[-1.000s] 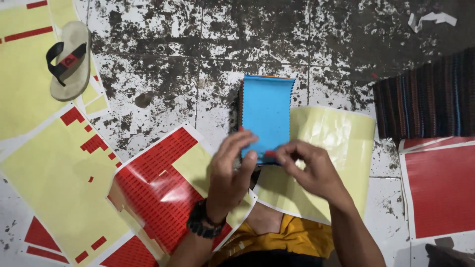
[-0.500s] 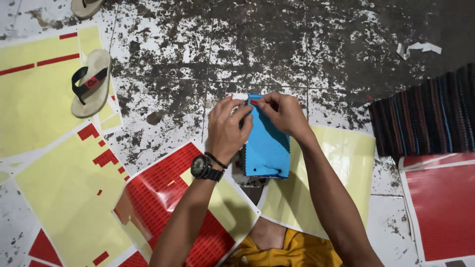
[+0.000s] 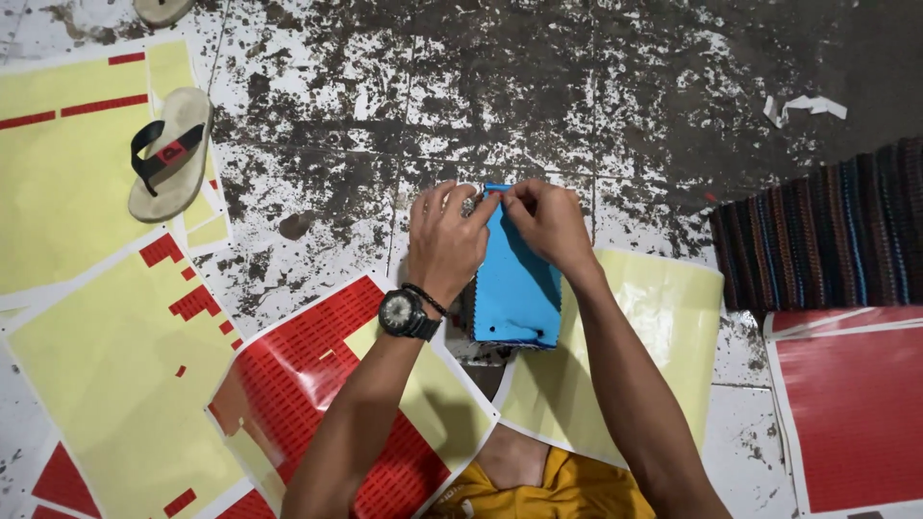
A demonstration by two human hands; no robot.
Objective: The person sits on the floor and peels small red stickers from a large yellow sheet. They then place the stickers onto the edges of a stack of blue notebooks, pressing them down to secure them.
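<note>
A blue rectangular pad (image 3: 514, 288) lies on the worn floor in front of me, its short far edge pointing away. My left hand (image 3: 444, 242), with a black watch on the wrist, pinches the pad's far edge from the left. My right hand (image 3: 548, 223) pinches the same far edge from the right, fingertips nearly touching the left hand's. A small blue strip or flap shows between the fingertips. What lies under the pad is mostly hidden.
A pale yellow backing sheet (image 3: 663, 336) lies under my right arm. Red sticker sheets (image 3: 317, 356) and yellow sheets (image 3: 106, 375) cover the left; another red sheet (image 3: 856, 413) sits right. A sandal (image 3: 171, 154) lies far left, a striped mat (image 3: 827, 231) at right.
Both hands moved from the pad's near edge up to its far edge and now pinch there. The view has shifted, so the pad appears lower in frame.
</note>
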